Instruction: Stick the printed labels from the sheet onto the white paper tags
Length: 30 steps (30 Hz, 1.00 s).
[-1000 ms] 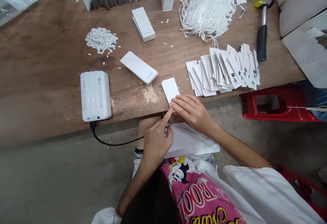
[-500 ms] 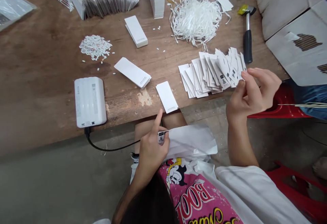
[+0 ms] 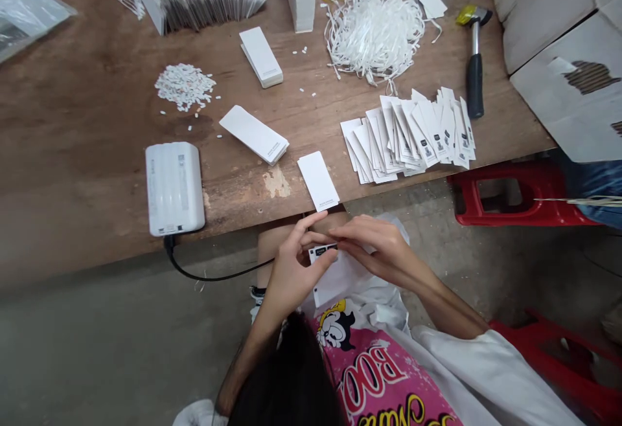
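My left hand [image 3: 294,264] pinches a white printed tag card [image 3: 324,290] over my lap, at the table's front edge. My thumb lies across its dark printed end. My right hand [image 3: 381,248] has its fingers closed together at that same end of the card; whether they hold anything small is hidden. Just beyond my left fingertips is a small stack of blank-faced tag cards [image 3: 318,181] on the table edge. A fanned heap of printed tags [image 3: 408,134] spreads to the right of it.
On the table [image 3: 97,115] are a tangle of white strings [image 3: 374,31], a pile of tiny white pieces [image 3: 184,86], more card stacks [image 3: 255,133], a white power bank [image 3: 175,190] with a black cable, and a hammer [image 3: 475,76]. A carton [image 3: 558,76] stands right, a red stool [image 3: 515,196] below.
My right hand has come down from beside the fanned tags to my left hand at the card. The held card now shows more of its printed side. My left index finger has bent inward.
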Each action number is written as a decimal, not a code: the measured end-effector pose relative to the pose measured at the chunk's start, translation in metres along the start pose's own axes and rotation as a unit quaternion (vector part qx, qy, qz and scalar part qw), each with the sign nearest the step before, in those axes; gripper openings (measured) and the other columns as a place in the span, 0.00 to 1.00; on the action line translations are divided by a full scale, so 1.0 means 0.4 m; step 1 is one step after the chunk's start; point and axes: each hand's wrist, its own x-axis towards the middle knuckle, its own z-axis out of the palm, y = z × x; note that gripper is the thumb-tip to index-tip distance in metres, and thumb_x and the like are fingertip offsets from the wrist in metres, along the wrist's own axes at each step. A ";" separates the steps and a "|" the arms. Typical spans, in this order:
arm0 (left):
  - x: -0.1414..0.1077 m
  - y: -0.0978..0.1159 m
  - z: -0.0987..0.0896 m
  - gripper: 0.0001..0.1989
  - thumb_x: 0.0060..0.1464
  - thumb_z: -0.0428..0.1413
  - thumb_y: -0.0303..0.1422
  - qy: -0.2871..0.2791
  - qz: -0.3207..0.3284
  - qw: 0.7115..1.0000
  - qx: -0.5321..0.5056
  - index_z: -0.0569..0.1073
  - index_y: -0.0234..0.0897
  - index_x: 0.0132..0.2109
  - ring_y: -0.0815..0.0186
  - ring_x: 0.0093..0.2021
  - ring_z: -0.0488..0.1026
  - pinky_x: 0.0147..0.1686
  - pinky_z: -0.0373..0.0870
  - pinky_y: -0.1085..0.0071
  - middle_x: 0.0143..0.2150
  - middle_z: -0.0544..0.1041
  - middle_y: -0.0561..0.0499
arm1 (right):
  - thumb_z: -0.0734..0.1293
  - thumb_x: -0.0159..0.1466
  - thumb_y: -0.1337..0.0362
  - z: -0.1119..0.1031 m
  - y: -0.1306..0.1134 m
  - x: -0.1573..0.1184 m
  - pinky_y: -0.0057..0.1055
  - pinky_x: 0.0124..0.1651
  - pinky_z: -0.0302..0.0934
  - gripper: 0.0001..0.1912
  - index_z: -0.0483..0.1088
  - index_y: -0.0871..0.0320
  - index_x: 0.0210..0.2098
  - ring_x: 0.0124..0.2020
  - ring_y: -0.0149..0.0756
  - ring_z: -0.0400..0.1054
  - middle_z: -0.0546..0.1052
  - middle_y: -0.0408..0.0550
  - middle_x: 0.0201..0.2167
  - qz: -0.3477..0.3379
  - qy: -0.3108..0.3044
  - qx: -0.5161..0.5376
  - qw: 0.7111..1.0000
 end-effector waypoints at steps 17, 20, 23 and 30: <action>0.011 -0.027 -0.014 0.24 0.45 0.67 0.33 -0.040 -0.154 0.939 -0.305 0.71 0.38 0.49 0.74 0.25 0.71 0.28 0.65 0.79 0.26 0.76 0.56 | 0.68 0.62 0.71 -0.015 0.042 0.021 0.38 0.44 0.65 0.10 0.74 0.57 0.44 0.45 0.38 0.71 0.78 0.51 0.38 -0.167 -0.054 -0.019 0.984; 0.014 -0.040 -0.012 0.23 0.47 0.66 0.34 -0.049 -0.140 0.947 -0.287 0.70 0.39 0.50 0.75 0.24 0.69 0.26 0.64 0.80 0.26 0.74 0.57 | 0.68 0.63 0.71 -0.031 0.035 0.028 0.38 0.44 0.65 0.05 0.74 0.58 0.38 0.45 0.39 0.71 0.77 0.51 0.37 -0.183 -0.083 -0.004 0.980; 0.019 -0.047 -0.006 0.20 0.52 0.62 0.36 0.008 -0.044 0.989 -0.144 0.71 0.39 0.52 0.73 0.27 0.70 0.29 0.65 0.79 0.28 0.74 0.56 | 0.66 0.64 0.72 -0.059 0.024 0.058 0.36 0.42 0.65 0.04 0.71 0.58 0.37 0.39 0.36 0.70 0.76 0.49 0.34 -0.138 -0.082 0.046 0.986; 0.030 -0.042 0.020 0.22 0.63 0.46 0.28 0.097 0.089 0.927 0.350 0.66 0.47 0.62 0.66 0.39 0.73 0.41 0.66 0.72 0.41 0.76 0.51 | 0.61 0.64 0.73 -0.090 0.064 0.192 0.29 0.36 0.59 0.05 0.67 0.59 0.35 0.33 0.33 0.64 0.71 0.47 0.32 -0.008 -0.146 -0.089 0.985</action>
